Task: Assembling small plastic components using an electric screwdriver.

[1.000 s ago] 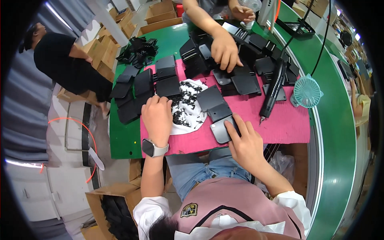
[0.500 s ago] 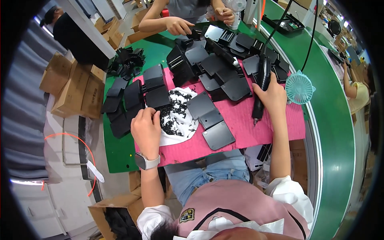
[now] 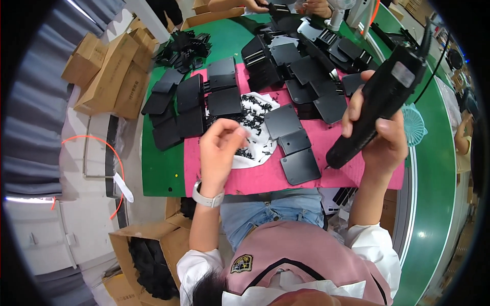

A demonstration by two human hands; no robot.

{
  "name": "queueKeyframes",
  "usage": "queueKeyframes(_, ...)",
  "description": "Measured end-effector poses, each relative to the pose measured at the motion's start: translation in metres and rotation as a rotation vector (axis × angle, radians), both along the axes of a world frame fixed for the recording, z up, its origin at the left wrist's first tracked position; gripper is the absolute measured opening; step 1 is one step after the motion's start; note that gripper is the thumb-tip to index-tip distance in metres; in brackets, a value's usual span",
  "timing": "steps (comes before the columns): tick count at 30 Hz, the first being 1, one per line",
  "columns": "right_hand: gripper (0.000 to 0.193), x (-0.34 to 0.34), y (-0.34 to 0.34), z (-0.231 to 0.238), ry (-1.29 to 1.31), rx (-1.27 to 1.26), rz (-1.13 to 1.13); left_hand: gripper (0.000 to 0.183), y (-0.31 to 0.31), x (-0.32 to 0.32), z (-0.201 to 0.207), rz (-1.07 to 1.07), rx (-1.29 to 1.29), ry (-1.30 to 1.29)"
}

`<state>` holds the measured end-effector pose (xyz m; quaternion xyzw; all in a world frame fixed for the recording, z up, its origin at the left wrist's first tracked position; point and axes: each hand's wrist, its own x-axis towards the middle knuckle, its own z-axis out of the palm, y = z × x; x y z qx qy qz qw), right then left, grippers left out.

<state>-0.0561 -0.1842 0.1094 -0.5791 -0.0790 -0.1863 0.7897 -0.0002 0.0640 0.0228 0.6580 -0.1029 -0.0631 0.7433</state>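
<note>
Head view: at left on the green tabletop [image 3: 158, 171], flat black plates with rounded corners [image 3: 190, 94] lie in overlapping groups, some reaching onto a pink mat [image 3: 349, 176]. Next, the left hand [image 3: 218, 150] hovers by the near left edge of a white cloth [image 3: 250, 162], fingers curled toward the thumb; whether it pinches anything, I cannot tell. Small black screws [image 3: 251, 108] are strewn over the cloth. Just right of it lies a black three-part piece [image 3: 295, 142], smooth and matte. Farther right, a powered screwdriver [image 3: 377, 102] slants over the mat, thick-bodied and black, with a pale label toward its far, corded end and a thin tip pointing near-left. Closed around its body is the right hand [image 3: 388, 145], with a pale teal fan [image 3: 414, 125] beyond.
</note>
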Motion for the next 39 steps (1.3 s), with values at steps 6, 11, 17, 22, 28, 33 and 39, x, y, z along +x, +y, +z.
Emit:
queueKeyframes(6, 0.071, 0.019, 0.017, 0.014, -0.203, 0.181, 0.348, 0.009, -0.026, -0.022, 0.004, -0.262, -0.408, 0.086)
queueKeyframes(11, 0.068, 0.020, 0.020, 0.008, -0.396, 0.313, 0.340, 0.012, -0.034, -0.030, 0.005, -0.295, -0.418, 0.013)
queueKeyframes(17, 0.058, 0.021, 0.013, 0.002, -0.457, 0.366, 0.318, 0.014, -0.040, -0.029, 0.006, -0.219, -0.373, 0.006)
queueKeyframes(22, 0.049, 0.025, 0.012, 0.000, -0.466, 0.403, 0.341, 0.015, -0.040, -0.027, 0.002, -0.182, -0.383, 0.039)
queueKeyframes(28, 0.045, 0.028, 0.011, -0.002, -0.462, 0.377, 0.363, 0.014, -0.041, -0.026, 0.000, -0.124, -0.468, 0.171)
queueKeyframes(33, 0.044, 0.030, 0.015, -0.006, -0.450, 0.371, 0.354, 0.015, -0.042, -0.025, -0.004, -0.148, -0.548, 0.317)
queueKeyframes(39, 0.043, 0.029, 0.019, -0.007, -0.459, 0.372, 0.336, 0.013, -0.040, -0.026, -0.006, -0.361, -0.626, 0.511)
